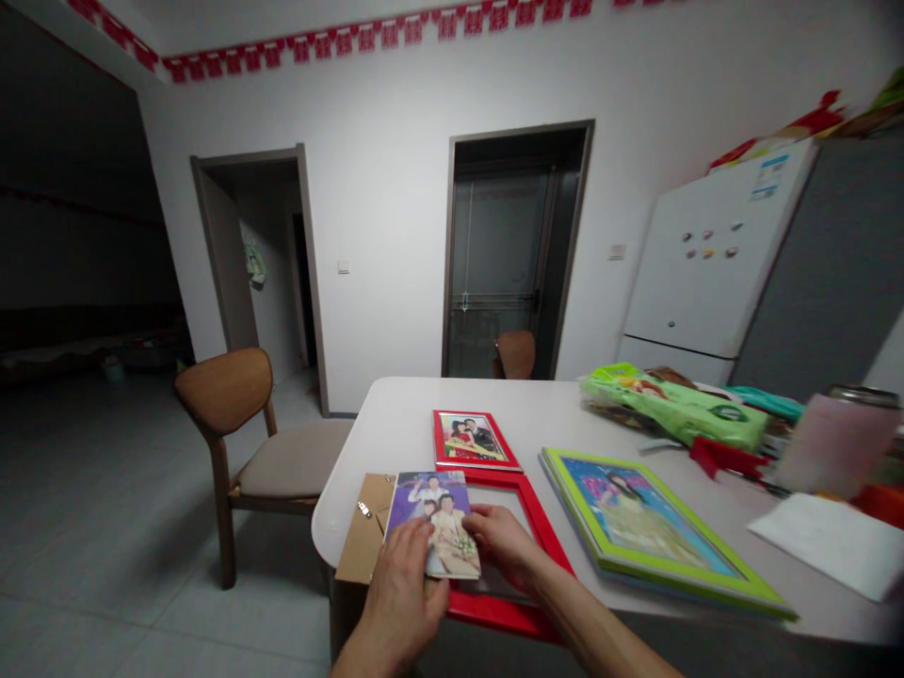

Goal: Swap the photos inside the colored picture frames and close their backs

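Note:
A photograph [452, 527] of several people on a purple background is held between my two hands. My left hand [406, 584] grips its lower left side, and my right hand [505, 544] pinches its right edge. Beneath it lies a red picture frame [505, 617] without a picture in its opening, partly covered by the photo and my hands. A brown backing board [357, 541] with metal clips sticks out to the left under the photo. Just beyond, a smaller red frame [439, 438] holds a picture of a couple. To the right rests a lime-green frame [670, 589] with a portrait.
On the white table [402, 414], a green plastic package [678, 410], a white paper sheet [833, 546] and a pinkish jar [823, 443] sit to the right. A wooden chair [282, 461] stands by the left edge. A fridge [706, 264] is at the back right.

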{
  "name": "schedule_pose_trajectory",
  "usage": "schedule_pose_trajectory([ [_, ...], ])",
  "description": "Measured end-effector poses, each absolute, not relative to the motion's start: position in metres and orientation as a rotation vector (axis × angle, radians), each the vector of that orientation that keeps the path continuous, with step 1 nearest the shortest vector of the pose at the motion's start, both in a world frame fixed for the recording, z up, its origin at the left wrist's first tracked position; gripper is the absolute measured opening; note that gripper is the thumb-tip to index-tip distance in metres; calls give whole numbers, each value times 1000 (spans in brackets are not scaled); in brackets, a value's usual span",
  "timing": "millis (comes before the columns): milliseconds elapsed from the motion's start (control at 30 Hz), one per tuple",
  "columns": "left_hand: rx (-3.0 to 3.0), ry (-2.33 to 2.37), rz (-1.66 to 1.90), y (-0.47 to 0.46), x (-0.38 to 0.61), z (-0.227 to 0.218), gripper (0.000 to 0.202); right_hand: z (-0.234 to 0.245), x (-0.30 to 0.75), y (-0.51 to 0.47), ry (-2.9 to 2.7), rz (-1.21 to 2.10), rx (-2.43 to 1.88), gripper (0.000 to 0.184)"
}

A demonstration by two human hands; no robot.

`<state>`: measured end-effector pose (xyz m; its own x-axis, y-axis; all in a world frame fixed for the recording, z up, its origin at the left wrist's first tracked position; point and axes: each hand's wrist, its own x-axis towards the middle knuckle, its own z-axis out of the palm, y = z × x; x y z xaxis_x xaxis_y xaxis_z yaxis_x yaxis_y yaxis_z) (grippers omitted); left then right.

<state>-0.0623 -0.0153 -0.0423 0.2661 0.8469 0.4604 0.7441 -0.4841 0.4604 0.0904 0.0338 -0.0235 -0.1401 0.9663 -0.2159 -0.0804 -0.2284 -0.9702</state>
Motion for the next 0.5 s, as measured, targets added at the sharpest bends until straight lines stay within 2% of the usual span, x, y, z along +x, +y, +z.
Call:
schedule_pose_trajectory([
  [100,2366,1403,1039,-11,-47,-35,55,2,85,28,-1067,1477,-1087,24],
  [233,2001,1212,1479,-2,-36,-14,41,24,87,16,-1047,1380,-938,32],
  [333,1434,1068,1683,-1,-24,-3,32,13,93,11,-927,1331,-1090,34],
  [500,970,760,1592,-4,-4,-10,43,-15,114,16,-773,1346,-1032,31],
])
